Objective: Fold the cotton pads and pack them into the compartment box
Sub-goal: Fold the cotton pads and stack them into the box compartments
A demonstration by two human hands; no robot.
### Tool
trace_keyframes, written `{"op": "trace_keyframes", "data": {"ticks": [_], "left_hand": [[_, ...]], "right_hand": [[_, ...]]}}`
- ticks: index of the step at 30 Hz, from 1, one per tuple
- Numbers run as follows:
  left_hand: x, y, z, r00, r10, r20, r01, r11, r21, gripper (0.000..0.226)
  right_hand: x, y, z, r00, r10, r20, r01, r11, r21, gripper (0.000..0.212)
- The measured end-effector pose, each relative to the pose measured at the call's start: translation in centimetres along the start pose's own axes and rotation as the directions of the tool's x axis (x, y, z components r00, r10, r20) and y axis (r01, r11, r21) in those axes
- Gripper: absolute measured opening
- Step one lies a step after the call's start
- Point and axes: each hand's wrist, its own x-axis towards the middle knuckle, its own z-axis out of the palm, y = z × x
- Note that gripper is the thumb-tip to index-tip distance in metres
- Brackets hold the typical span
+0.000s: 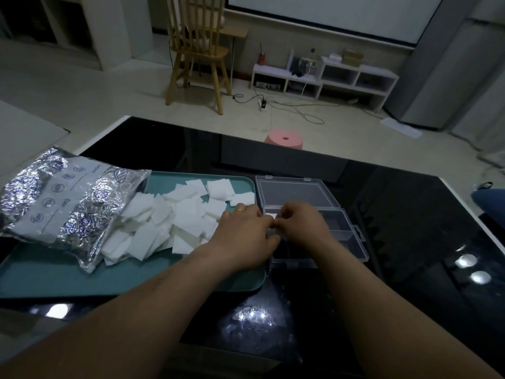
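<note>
The left hand [246, 231] and right hand [303, 222] met fingertip to fingertip over the left side of the box [352, 242]. Both were curled, pinching what seemed a white pad [270, 215], mostly hidden. The clear box lay open on the table [410, 214], just beside a tray [191, 277] of loose pads [185, 214] and a foil bag [62, 203].

The left forearm [153, 291] and right forearm [369, 291], both bare, reach forward and converge. The left grip [246, 231] lies knuckles up, fingers curled, thumb pointing toward the right. The right grip [303, 222] faces it, knuckles up, fingers bent inward. Their fingertips meet; whether they pinch anything is hidden.
</note>
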Motion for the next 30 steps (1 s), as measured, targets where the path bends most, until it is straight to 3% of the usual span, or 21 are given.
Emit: {"op": "trace_keyframes", "data": {"ticks": [5,8,11,13,15,18,23,27,30], "left_hand": [[-0.5,0.2,-1.3,0.998,-0.004,-0.068,0.002,0.999,-0.035,0.042],[-0.9,-1.7,-4.5,0.974,-0.052,-0.222,0.017,0.987,-0.158,0.033],[-1.4,-5.7,-8.2,0.871,-0.279,-0.404,0.088,0.898,-0.431,0.028],[-2.4,-8.4,-9.9,0.783,-0.445,-0.434,0.149,0.813,-0.563,0.025],[-3.0,-9.8,-10.2,0.753,-0.518,-0.405,0.187,0.759,-0.623,0.022],[-2.9,-10.2,-9.5,0.804,-0.483,-0.348,0.185,0.759,-0.624,0.02],[-1.7,-10.2,-9.7,0.848,-0.431,-0.309,0.177,0.778,-0.602,0.02],[-1.8,-9.9,-10.1,0.853,-0.429,-0.297,0.166,0.763,-0.625,0.02],[-2.3,-9.8,-10.3,0.859,-0.418,-0.295,0.149,0.756,-0.637,0.019]], "right_hand": [[-0.4,-0.7,-0.6,0.993,-0.033,-0.117,0.036,0.999,0.022,0.013],[-1.0,-2.8,-0.8,0.964,-0.133,-0.229,0.159,0.983,0.096,0.017],[-1.0,-4.6,-0.2,0.954,-0.21,-0.214,0.242,0.96,0.14,0.013],[-0.4,-5.1,0.5,0.951,-0.247,-0.185,0.264,0.961,0.078,0.018],[0.4,-5.1,1.5,0.952,-0.273,-0.14,0.275,0.962,-0.01,0.025],[1.8,-5.5,2.5,0.95,-0.305,-0.062,0.287,0.936,-0.201,0.032],[4.4,-8.2,1.9,0.941,-0.277,0.193,0.337,0.777,-0.532,0.042],[4.2,-9.5,2.0,0.92,-0.32,0.225,0.386,0.652,-0.653,0.022],[3.2,-8.9,2.8,0.918,-0.34,0.205,0.385,0.641,-0.664,0.012]]}}
